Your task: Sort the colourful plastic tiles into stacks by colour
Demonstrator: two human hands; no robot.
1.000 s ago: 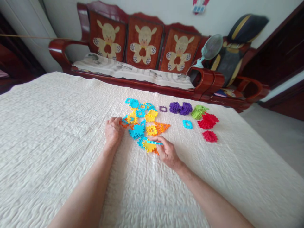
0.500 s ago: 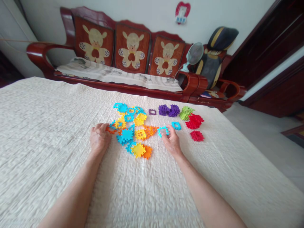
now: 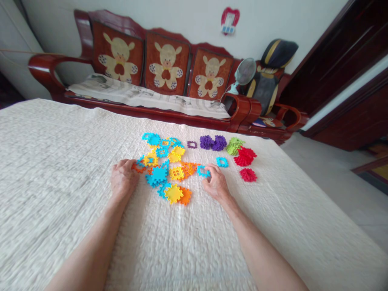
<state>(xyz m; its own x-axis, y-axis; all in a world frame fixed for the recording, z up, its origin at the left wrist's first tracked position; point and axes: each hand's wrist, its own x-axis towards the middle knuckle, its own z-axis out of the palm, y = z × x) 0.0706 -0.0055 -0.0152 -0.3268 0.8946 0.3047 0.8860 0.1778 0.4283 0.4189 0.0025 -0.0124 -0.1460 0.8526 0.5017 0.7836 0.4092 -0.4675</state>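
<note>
My right hand [image 3: 216,184] pinches a blue square frame tile [image 3: 203,171] with notched edges between thumb and fingers, at the right side of a mixed pile. At the pile's left side, my left hand [image 3: 123,176] is closed, its curled fingertips at an orange tile [image 3: 139,168]; how firmly they grip it is partly hidden. Between the hands lie several loose interlocking tiles: a solid blue tile [image 3: 159,174], a yellow window tile [image 3: 176,173], a plain yellow tile [image 3: 173,194] and orange pieces [image 3: 189,168]. Another blue frame tile [image 3: 222,162] lies just beyond my right hand.
Behind and right of the pile are purple stacks [image 3: 212,142], a single purple frame [image 3: 192,144], a green stack [image 3: 235,146] and red stacks [image 3: 245,157]. All lie on a quilted white cover [image 3: 169,250]. A wooden sofa [image 3: 145,110] stands beyond it.
The blue frame in my right hand has gone from raised and tilted to lower and flatter, near the orange pieces. My left hand stays at the pile's left side. The view has shifted slightly.
</note>
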